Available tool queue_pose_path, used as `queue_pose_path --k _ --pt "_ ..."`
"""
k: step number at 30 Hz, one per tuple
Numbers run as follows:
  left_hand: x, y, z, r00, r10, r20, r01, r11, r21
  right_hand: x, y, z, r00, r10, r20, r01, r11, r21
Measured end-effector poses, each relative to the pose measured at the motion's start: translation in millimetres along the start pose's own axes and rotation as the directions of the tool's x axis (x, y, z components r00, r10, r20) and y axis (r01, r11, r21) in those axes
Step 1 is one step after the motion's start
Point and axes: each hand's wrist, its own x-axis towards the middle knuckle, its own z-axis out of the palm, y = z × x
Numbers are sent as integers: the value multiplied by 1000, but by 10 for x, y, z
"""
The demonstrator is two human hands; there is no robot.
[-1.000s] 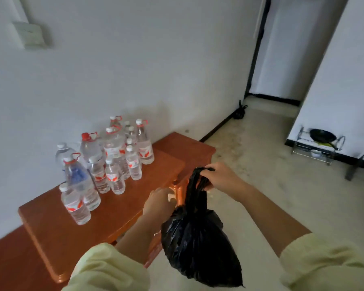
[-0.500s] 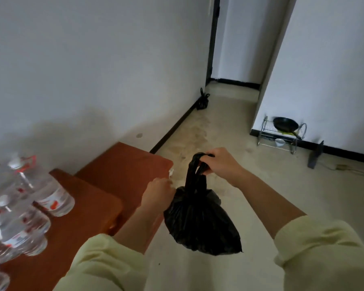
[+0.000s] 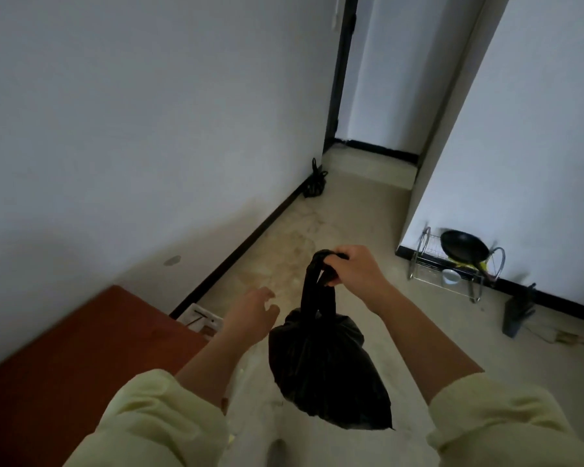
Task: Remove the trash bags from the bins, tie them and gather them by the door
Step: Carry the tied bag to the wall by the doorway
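A full black trash bag [image 3: 324, 372] hangs in the air in front of me, its handles drawn up into a tight neck. My right hand [image 3: 354, 267] grips those handles at the top. My left hand [image 3: 253, 310] hovers just left of the bag with loose fingers, holding nothing and not touching it. Far ahead, a second tied black bag [image 3: 314, 183] sits on the floor against the left wall, beside the dark frame of the doorway [image 3: 341, 79].
A reddish wooden table [image 3: 81, 365] fills the lower left. A metal dish rack [image 3: 452, 267] with a black pan stands on the floor by the right wall, with a dark knife block [image 3: 520, 311] and a cable beside it. Pale floor runs to the doorway.
My view has swung right, so the water bottles have left the frame. My left hand has let go of the bag, which now hangs from my right hand alone.
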Motion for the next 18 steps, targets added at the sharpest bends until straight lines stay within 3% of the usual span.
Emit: queue_pose_path --k 8,18 --pt "2201 481 36 999 -7 46 8 1000 -19 2254 117 -640 998 25 57 -16 987 -162" --pt "4928 1123 136 999 -17 -30 16 1000 -27 4985 219 -1265 997 -53 51 60 988 -145"
